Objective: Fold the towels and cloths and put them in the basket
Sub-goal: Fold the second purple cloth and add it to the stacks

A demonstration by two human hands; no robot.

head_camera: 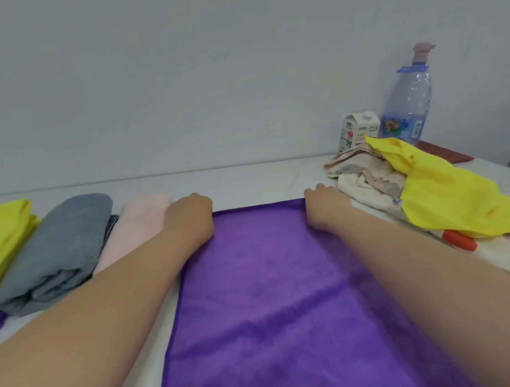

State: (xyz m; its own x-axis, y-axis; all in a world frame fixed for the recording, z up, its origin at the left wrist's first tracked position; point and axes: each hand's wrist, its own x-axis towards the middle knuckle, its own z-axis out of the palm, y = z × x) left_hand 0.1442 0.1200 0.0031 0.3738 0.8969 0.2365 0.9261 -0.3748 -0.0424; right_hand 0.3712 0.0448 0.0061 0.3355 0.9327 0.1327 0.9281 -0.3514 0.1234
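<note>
Left hand (189, 213) and right hand (325, 207) curl fingers, seemingly pinching far corners of the limp, light purple microfibre cloth (270, 283).

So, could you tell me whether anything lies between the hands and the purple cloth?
Nothing visible does: the left hand and right hand grip the far corners of the purple cloth, spread on the table. No basket is in view, so that path cannot be judged.
</note>
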